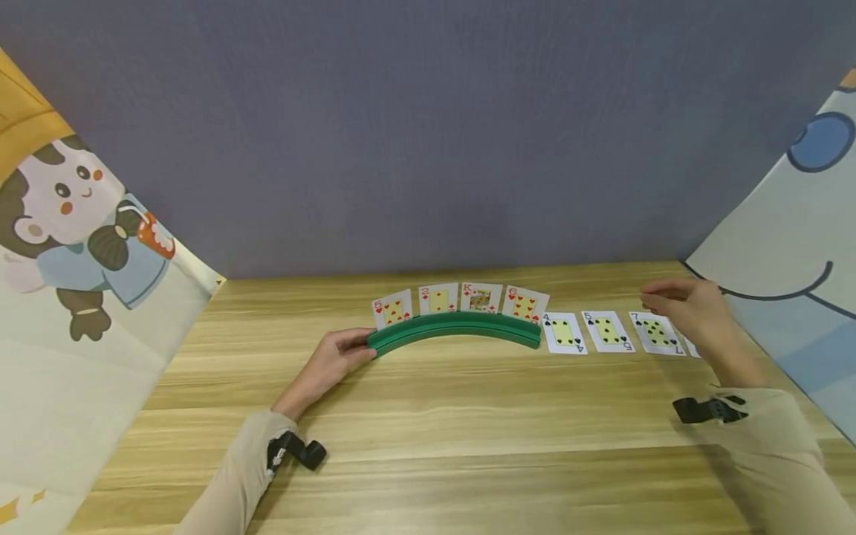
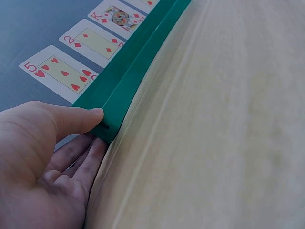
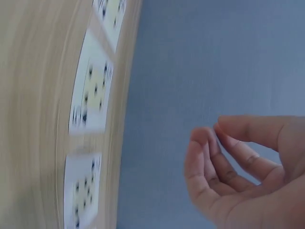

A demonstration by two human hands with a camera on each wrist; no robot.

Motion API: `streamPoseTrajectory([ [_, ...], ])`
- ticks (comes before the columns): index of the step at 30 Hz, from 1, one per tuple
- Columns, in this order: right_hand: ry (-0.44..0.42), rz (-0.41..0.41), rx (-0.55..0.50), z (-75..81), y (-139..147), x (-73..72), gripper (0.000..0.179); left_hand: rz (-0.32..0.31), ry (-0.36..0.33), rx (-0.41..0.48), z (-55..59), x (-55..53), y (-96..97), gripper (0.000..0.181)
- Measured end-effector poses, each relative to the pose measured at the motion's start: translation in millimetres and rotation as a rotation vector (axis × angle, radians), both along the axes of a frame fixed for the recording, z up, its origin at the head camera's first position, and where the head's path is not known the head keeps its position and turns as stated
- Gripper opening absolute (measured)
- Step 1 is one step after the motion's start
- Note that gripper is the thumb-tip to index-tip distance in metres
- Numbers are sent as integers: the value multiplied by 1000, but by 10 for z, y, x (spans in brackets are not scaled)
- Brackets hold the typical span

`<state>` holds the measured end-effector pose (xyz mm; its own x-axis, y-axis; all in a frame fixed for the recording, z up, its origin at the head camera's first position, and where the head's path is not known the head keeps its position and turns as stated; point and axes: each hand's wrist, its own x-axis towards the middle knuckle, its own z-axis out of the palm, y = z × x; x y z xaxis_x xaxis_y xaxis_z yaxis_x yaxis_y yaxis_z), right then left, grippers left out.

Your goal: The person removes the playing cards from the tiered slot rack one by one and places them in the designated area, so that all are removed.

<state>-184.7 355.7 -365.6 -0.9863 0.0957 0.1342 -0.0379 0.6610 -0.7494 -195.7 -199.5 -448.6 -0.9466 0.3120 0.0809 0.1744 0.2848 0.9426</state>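
A curved green card holder (image 1: 455, 324) rests on the table. Upright in its slot stand the five of hearts (image 2: 59, 74), two of diamonds (image 2: 91, 43), king of diamonds (image 2: 118, 18) and six of hearts (image 1: 525, 304). My left hand (image 1: 337, 353) grips the holder's left end, thumb on top and fingers beneath. Over the right side of the table is my right hand (image 1: 695, 316), its fingers loosely bent around nothing visible. Below it lie the seven of spades (image 1: 657, 334) and another card (image 1: 692, 348), mostly hidden by that hand.
Between the holder and the right hand, the four of spades (image 1: 565, 333) and five of spades (image 1: 607, 332) lie face up in a row. A grey-blue backdrop (image 1: 428, 148) rises behind the wooden table (image 1: 468, 446). Printed cloth panels stand at both sides.
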Motion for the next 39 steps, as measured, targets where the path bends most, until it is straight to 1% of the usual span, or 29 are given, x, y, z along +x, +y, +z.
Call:
streamPoseTrajectory([
  [5, 35, 122, -117, -3, -293, 4, 31, 3, 6, 3, 1, 6, -10, 42],
  [8, 20, 178, -148, -23, -492, 26, 31, -4, 7, 10, 3, 8, -7, 42],
  [11, -1, 224, -137, -49, -678, 56, 32, -10, 2, 19, -1, 2, 1, 42],
  [14, 2, 265, -127, -77, -841, 63, 31, -14, 1, 21, -11, -6, 5, 42],
  [18, 10, 284, -105, -107, -1022, 53, 29, -10, -1, 22, -25, -9, 1, 41],
  [22, 14, 270, -85, -137, -1149, 22, 30, -4, 2, 21, -15, -8, -2, 42],
  [24, 24, 261, -87, -191, -1199, 18, 31, -6, -3, 17, -7, -1, -7, 43],
  [27, 65, 232, -80, -261, -1253, -14, 31, -2, -7, 12, 14, -6, 10, 43],
  [30, 122, 205, -97, -323, -1305, -38, 25, 5, -10, 11, 30, -6, 18, 43],
  [34, 159, 166, -100, -341, -1338, -30, 18, 3, -7, 5, 30, -7, 10, 43],
  [39, 148, 116, -81, -302, -1309, -9, 21, 0, -2, -16, 19, -6, -21, 44],
])
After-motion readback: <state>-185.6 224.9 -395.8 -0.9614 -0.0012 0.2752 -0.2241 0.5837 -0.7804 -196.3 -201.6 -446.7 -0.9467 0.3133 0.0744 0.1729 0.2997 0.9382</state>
